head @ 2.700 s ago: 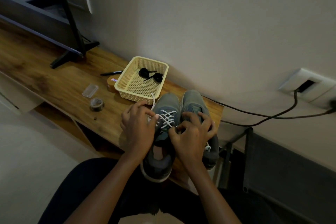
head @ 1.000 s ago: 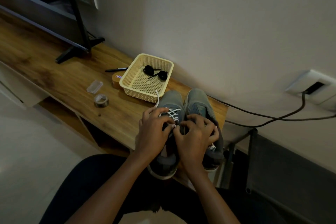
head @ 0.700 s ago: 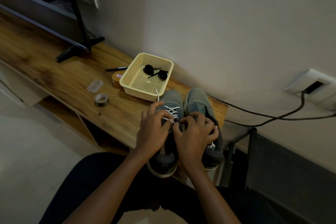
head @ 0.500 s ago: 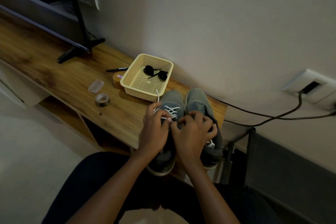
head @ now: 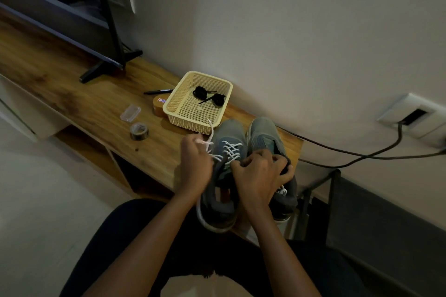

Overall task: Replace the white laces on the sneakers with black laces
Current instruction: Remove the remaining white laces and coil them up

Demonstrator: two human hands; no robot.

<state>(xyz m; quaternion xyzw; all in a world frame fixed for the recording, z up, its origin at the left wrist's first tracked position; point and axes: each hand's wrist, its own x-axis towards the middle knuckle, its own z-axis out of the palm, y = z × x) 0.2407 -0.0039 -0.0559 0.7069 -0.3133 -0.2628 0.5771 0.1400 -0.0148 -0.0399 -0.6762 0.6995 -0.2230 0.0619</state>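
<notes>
Two grey sneakers stand side by side at the right end of the wooden table, toes toward the wall. The left sneaker (head: 229, 132) carries a white lace (head: 230, 149) crossed over its tongue. My left hand (head: 195, 166) pinches a loose end of that lace and holds it out to the left of the shoe. My right hand (head: 261, 173) grips the upper between the two shoes, fingers curled over the right sneaker (head: 264, 132). A bit of white lace (head: 281, 191) shows under my right wrist. Two coiled black laces (head: 208, 96) lie in the cream basket (head: 173, 103).
Left of the basket lie a black marker (head: 158, 91), a small orange box (head: 158, 106), a clear plastic case (head: 130, 112) and a tape roll (head: 139, 130). A screen on a black stand (head: 106, 65) fills the far left. Black cables (head: 350, 154) run to wall sockets.
My left hand has moved left, away from the tongue, drawing a length of white lace out with it. My right hand stays on the shoes.
</notes>
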